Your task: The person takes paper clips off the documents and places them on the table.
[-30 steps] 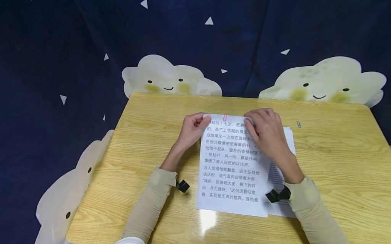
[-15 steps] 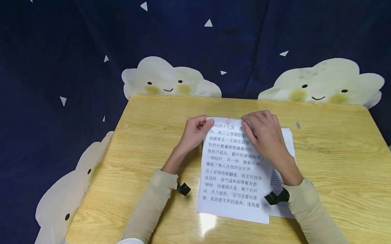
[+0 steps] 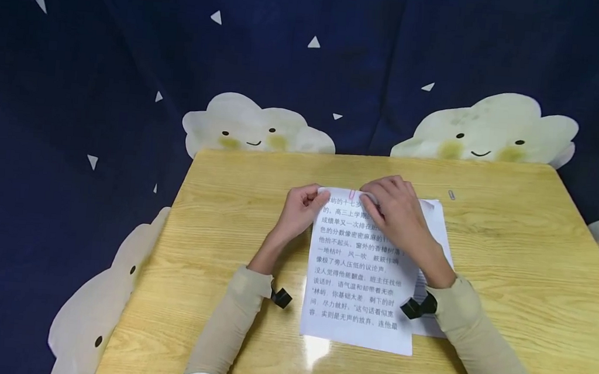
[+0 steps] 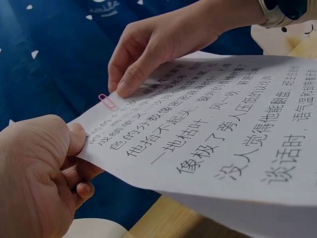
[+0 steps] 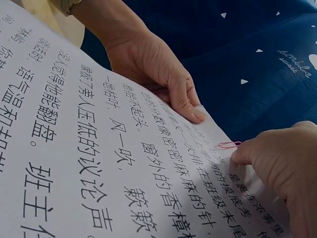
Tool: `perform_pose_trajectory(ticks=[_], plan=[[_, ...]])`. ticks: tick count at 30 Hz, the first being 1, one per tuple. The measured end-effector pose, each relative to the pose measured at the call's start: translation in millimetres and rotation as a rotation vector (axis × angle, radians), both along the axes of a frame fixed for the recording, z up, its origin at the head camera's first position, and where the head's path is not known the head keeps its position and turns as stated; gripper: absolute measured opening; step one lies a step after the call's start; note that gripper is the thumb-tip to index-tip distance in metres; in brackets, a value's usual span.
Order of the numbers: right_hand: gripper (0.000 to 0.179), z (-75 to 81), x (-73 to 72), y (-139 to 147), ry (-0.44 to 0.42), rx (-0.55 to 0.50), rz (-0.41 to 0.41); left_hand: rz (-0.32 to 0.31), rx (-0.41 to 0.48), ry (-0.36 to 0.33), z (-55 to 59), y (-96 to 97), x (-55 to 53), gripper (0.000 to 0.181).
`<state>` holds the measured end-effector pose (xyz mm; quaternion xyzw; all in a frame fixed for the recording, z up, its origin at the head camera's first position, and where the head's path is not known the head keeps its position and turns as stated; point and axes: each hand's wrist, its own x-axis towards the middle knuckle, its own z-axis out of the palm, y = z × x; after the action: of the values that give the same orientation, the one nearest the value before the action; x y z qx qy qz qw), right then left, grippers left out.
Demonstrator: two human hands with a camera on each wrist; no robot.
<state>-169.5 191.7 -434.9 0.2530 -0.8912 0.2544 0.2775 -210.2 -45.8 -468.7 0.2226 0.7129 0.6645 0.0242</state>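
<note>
A white sheet of printed paper (image 3: 358, 279) is held up by its top edge, tilted over the table. At its top left corner my left hand (image 3: 302, 210) pinches it, thumb on the printed face and fingers behind. My right hand (image 3: 395, 212) pinches the same edge farther right, its thumb on the print just beside a pink paper clip (image 4: 107, 101). That clip sits over the top edge between my two hands, as the right wrist view also shows. Behind the sheet, my right fingertips are hidden.
A second printed sheet (image 3: 440, 221) lies on the wooden table (image 3: 223, 222), partly covered by the held one. A dark paper clip (image 3: 451, 195) lies at the back right. Behind the table hangs a dark blue curtain (image 3: 268, 49) with clouds.
My right hand has slid left along the top edge, closer to the pink clip. The sheet has tilted slightly and sits lower in view; the head view has shifted a little too.
</note>
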Motion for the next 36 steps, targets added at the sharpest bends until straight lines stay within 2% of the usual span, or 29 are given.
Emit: perform_pose_trajectory(ticks=[6, 12, 24, 36], plan=[[0.012, -1.9, 0.8, -1.9, 0.001, -0.026, 0.015, -0.028, -0.010, -0.014, 0.0, 1.0, 1.6, 0.021], [0.013, -4.6, 1.9, -5.6, 0.012, -0.037, 0.033, -0.043, -0.019, 0.007, -0.7, 3.6, 2.1, 0.023], [0.010, -4.6, 2.0, -7.0, 0.005, -0.063, 0.028, -0.012, -0.059, 0.033, 0.3, 4.3, 4.2, 0.025], [0.009, -6.0, 3.2, -9.2, -0.007, -0.121, 0.010, -0.036, -0.049, 0.066, -0.5, 3.5, 4.3, 0.029]])
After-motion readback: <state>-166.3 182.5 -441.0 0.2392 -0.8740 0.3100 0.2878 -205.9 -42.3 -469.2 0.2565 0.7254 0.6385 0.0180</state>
